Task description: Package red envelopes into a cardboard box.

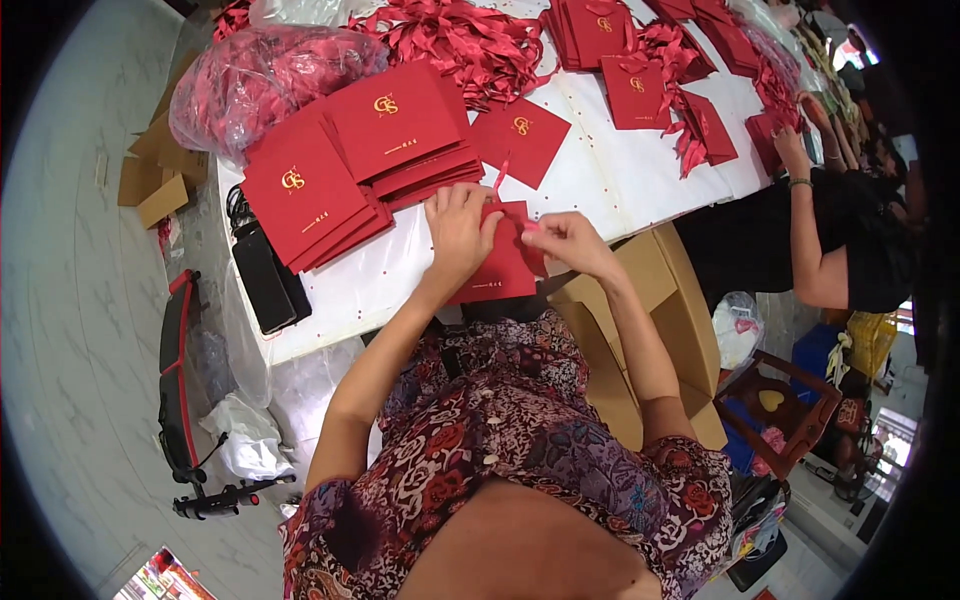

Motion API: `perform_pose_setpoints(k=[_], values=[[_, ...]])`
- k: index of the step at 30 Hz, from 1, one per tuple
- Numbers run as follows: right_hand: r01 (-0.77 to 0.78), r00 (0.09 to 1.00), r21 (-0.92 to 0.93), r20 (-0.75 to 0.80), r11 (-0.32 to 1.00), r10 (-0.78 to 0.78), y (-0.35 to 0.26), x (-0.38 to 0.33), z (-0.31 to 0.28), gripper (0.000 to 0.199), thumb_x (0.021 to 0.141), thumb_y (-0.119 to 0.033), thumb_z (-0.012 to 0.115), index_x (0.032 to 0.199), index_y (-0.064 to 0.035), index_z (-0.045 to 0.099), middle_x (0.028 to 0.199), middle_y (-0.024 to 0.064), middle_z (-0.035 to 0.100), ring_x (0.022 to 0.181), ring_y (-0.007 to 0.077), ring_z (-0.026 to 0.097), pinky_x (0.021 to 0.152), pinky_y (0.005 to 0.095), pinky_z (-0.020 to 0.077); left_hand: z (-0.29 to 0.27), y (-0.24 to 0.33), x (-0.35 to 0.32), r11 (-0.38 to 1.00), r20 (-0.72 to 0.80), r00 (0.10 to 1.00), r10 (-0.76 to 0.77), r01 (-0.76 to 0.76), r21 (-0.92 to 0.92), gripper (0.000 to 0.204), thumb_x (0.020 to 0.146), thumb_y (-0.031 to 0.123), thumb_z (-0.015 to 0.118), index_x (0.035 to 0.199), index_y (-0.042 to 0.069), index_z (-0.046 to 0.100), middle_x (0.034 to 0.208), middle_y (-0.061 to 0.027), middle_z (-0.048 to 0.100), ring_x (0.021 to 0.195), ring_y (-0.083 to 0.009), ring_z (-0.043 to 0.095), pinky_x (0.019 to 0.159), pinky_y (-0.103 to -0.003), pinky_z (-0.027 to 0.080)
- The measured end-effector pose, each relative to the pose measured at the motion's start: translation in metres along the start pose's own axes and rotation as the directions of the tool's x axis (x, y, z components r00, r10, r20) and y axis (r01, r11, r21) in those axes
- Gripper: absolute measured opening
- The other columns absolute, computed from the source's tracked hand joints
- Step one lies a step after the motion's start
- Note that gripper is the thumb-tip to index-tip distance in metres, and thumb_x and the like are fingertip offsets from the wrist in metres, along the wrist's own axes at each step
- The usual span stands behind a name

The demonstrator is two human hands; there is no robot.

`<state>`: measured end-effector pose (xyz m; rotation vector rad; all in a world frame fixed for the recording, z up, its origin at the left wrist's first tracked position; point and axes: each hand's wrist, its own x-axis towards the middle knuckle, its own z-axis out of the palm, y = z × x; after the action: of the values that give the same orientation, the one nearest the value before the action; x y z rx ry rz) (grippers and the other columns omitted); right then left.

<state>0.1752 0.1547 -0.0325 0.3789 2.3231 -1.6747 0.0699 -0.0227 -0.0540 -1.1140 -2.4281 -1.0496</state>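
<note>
In front of me, at the table's near edge, lies a flat red paper bag (500, 272) with gold print. My left hand (460, 228) is closed over its upper left part, thumb along the surface. A bit of pink ribbon (502, 172) sticks up beyond those fingers. At the bag's right side my right hand (572, 243) is closed in a pinch on a short red ribbon end (533, 227). Just beyond my hands rests another red bag (522, 140). To the left are stacks of red bags (398, 118) with gold emblems.
Loose red ribbons (450, 45) and a clear plastic sack (275, 85) cover the far table. A black phone (268, 278) lies at the left edge. An open cardboard box (680, 325) stands right of me. Another person's hand (792, 150) works among bags at the far right.
</note>
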Motion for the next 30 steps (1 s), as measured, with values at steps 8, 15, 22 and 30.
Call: perform_pose_setpoints(k=[8,15,22,30], values=[[-0.048,0.982,0.661,-0.105,0.749,0.156,-0.007,0.026,0.024,0.015,0.09,-0.019,0.064,0.088,-0.0033,0.064,0.076,0.0024,0.064,0.061,0.0045,0.057,0.051,0.0174,0.045,0.01,0.042,-0.047,0.561,0.365,0.861,-0.353,0.508,-0.654,0.038,0.087,0.013,0.063,0.115,0.001,0.041,0.076,-0.0062,0.058,0.069,-0.0145,0.058,0.065,-0.028,0.043],[-0.044,0.977,0.643,-0.132,0.765,0.167,0.023,0.025,0.016,0.014,0.092,-0.017,0.061,0.096,-0.0038,0.06,0.082,0.0038,0.066,0.065,0.007,0.061,0.058,0.0205,0.0531,-0.018,0.022,-0.047,0.592,0.576,0.797,-0.183,0.557,-0.583,0.022,0.085,0.01,0.062,0.102,0.002,0.053,0.071,-0.0053,0.063,0.064,-0.0125,0.062,0.063,-0.027,0.049],[-0.196,0.973,0.697,0.05,0.69,0.226,0.026,0.021,0.025,0.016,0.091,-0.021,0.063,0.089,-0.0066,0.057,0.076,0.0007,0.063,0.058,0.0051,0.057,0.051,0.0181,0.0491,0.002,0.026,-0.048,0.784,0.419,0.895,-0.153,0.368,-0.5,0.015,0.085,0.011,0.064,0.093,0.002,0.056,0.07,-0.004,0.064,0.062,-0.012,0.062,0.058,-0.027,0.049],[0.337,0.805,-0.283,-0.408,0.898,-0.431,-0.002,-0.006,0.013,0.021,0.081,-0.008,0.066,0.101,-0.0026,0.06,0.093,0.0107,0.059,0.081,0.0209,0.059,0.07,0.0316,0.0485,0.006,0.0,-0.042,-0.066,0.792,0.532,-0.298,0.817,-0.573,0.013,0.092,0.015,0.059,0.097,0.004,0.054,0.084,-0.006,0.065,0.072,-0.0104,0.064,0.064,-0.022,0.052]])
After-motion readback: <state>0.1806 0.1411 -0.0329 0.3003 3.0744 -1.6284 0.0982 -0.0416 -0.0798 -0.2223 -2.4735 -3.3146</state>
